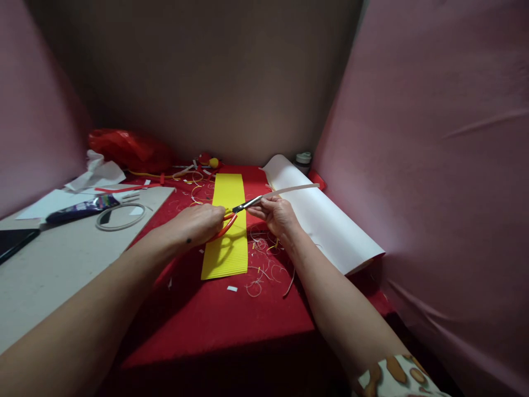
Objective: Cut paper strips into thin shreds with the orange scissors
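Observation:
My left hand (206,221) is closed round the orange handles of a pair of scissors (239,208). Their blades point right, toward the fingers of my right hand (278,214). Those fingers pinch a thin pale strip (295,189), whose free end reaches out to the right over a white paper roll (318,215). The blades lie against the strip's near end; whether they are closed on it I cannot tell. Beneath both hands lies a yellow corrugated sheet (225,259), with a red corrugated sheet (256,182) beside it.
Thin curled offcuts (254,286) litter the red cloth (231,325). On the left, a grey board (61,275) carries a coiled pale strip (119,227), a dark tube-shaped packet (82,208) and a black flat device (16,241). A red plastic bag (128,149) and a lidded jar (303,160) stand behind.

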`<state>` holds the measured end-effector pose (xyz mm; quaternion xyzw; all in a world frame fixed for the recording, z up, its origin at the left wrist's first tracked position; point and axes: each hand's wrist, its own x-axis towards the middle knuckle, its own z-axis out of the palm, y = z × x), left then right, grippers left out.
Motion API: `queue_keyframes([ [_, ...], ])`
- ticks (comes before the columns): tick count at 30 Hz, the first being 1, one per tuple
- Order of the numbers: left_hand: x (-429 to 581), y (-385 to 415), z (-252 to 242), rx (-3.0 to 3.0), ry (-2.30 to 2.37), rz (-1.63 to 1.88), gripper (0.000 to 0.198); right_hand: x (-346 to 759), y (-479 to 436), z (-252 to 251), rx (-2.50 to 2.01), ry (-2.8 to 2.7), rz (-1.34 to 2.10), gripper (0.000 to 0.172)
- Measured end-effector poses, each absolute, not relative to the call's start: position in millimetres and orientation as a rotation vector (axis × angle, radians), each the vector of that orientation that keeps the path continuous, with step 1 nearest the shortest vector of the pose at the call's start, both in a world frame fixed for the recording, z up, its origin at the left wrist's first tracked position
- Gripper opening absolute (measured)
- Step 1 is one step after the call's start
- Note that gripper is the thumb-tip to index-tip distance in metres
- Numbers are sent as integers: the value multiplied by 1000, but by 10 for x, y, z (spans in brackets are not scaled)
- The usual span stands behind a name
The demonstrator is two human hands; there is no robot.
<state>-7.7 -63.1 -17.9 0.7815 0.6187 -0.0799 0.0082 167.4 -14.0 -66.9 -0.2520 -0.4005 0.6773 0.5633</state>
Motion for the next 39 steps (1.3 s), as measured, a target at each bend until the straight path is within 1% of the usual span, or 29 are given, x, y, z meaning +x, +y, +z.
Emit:
queue_keyframes([
  [4, -61, -636, -210, 2384, 1974, -243, 27, 1657, -150, -676, -566, -935, 1633, 17],
  [12, -30, -638, -193, 2499, 1962, -308, 27, 1649, -158, -662, -609, -947, 1649, 15],
  [18, 0, -652, -157, 2488, 1940, -288, 35, 1655, -176, -655, -631, -944, 1647, 16],
  [21, -7, -666, -141, 2483, 1922, -269, 39, 1676, -176, -636, -628, -963, 1649, 13],
  [23, -23, -670, -135, 2481, 1924, -272, 40, 1699, -174, -613, -630, -956, 1619, 12],
  [26, -55, -662, -140, 2479, 1926, -271, 41, 1730, -166, -577, -650, -901, 1555, 15],
  [29, -73, -651, -151, 2472, 1906, -258, 40, 1742, -156, -563, -678, -866, 1540, 17],
  [36, -37, -669, -160, 2336, 1926, -267, 36, 1709, -159, -608, -615, -908, 1593, 15],
  [39, -22, -673, -187, 2285, 1944, -250, 38, 1692, -162, -626, -602, -947, 1630, 13],
])
